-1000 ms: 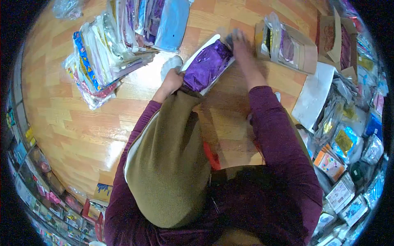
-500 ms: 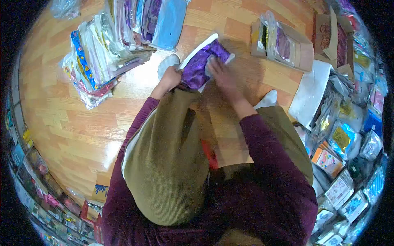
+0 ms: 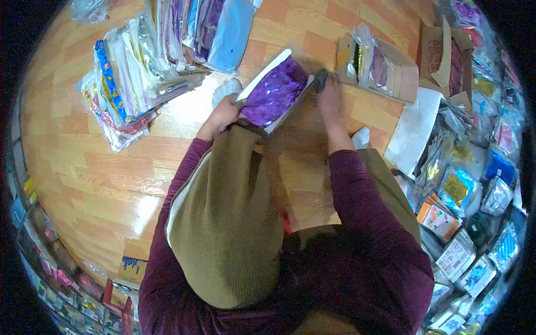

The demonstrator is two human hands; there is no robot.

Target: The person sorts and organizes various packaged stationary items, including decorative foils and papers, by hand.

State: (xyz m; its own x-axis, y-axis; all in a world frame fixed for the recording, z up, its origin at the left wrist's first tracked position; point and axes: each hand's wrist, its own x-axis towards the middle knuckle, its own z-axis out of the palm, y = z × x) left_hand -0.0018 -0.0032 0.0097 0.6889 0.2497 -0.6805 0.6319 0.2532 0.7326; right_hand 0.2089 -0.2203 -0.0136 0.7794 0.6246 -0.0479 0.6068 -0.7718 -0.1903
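A shiny purple foil packet (image 3: 274, 92) in clear plastic, with a white strip along its upper edge, is held tilted above the floor beside my raised knee. My left hand (image 3: 224, 113) grips its left corner, the thumb over the edge. To the right of the packet and apart from it, my right hand (image 3: 330, 95) has its fingers closed around a small dark grey wad (image 3: 321, 80) that looks like a cloth. Part of the wad is hidden by the fingers.
Stacked plastic packets (image 3: 125, 78) lie at the upper left, beside a light blue packet (image 3: 230, 36). An open cardboard box (image 3: 406, 70) of packets stands at the upper right, near another carton (image 3: 434, 53). Many wrapped packets (image 3: 458, 187) cover the right side.
My right hand has moved off the purple packet to the right, with the grey wad in it. The packet's purple face is now uncovered; my left hand keeps its hold.
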